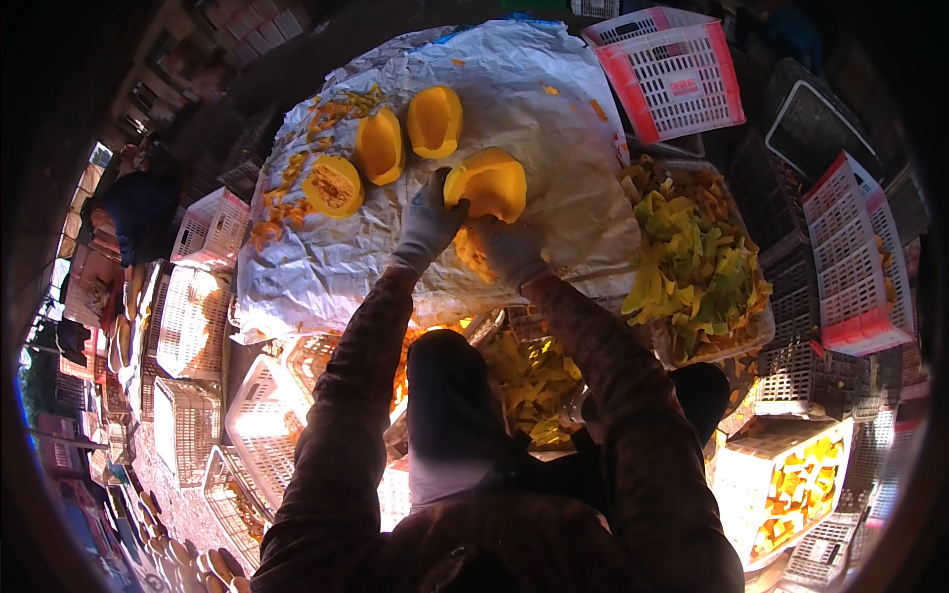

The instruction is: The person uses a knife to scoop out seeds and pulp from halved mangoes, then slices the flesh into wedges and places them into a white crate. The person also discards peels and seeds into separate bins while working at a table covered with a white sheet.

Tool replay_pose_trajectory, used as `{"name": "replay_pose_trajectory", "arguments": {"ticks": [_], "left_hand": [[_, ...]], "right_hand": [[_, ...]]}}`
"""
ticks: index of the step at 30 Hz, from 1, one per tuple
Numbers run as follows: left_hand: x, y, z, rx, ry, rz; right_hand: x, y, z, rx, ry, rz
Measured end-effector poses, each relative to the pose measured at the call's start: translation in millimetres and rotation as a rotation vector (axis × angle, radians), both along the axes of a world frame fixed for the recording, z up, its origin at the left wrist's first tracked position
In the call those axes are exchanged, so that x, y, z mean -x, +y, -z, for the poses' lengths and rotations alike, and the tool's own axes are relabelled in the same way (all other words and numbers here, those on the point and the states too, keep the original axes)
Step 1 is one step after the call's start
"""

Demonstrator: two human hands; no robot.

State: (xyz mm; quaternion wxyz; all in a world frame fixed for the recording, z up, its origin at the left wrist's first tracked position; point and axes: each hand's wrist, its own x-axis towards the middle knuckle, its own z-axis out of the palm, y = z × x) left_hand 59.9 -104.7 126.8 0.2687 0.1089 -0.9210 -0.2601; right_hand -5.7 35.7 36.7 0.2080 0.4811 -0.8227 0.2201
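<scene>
My left hand, in a pale work glove, grips the left side of a peeled, hollowed pumpkin half, its thumb at the lower rim. My gloved right hand is at the near rim of the same half. Its fingers are partly hidden, so I cannot tell whether it holds anything. Stringy orange pulp lies just beneath and left of it. To the left on the crumpled white sheet are two scooped pumpkin halves, one upright and one tilted. A smaller half still has seeds inside.
Orange scraps line the sheet's left side. A crate heaped with green-yellow peelings stands at the right. Red-and-white plastic crates rise beyond. A crate of cut pumpkin pieces sits lower right. Another person bends at far left.
</scene>
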Motion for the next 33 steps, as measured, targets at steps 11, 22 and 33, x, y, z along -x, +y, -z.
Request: {"name": "replay_pose_trajectory", "arguments": {"ticks": [11, 22, 33], "left_hand": [[16.5, 2.7, -8.2, 0.013, -0.013, -0.048], [11.4, 6.4, -4.3, -0.026, 0.009, -0.057], [8.9, 2.9, -0.8, -0.046, -0.103, -0.117]], "right_hand": [[-15.8, 9.7, 56.6, -0.217, 0.23, 0.062], [-2.7, -3.7, 17.0, -0.051, 0.009, 0.129], [-16.1, 7.2, 23.4, -0.395, 0.209, 0.123]]}}
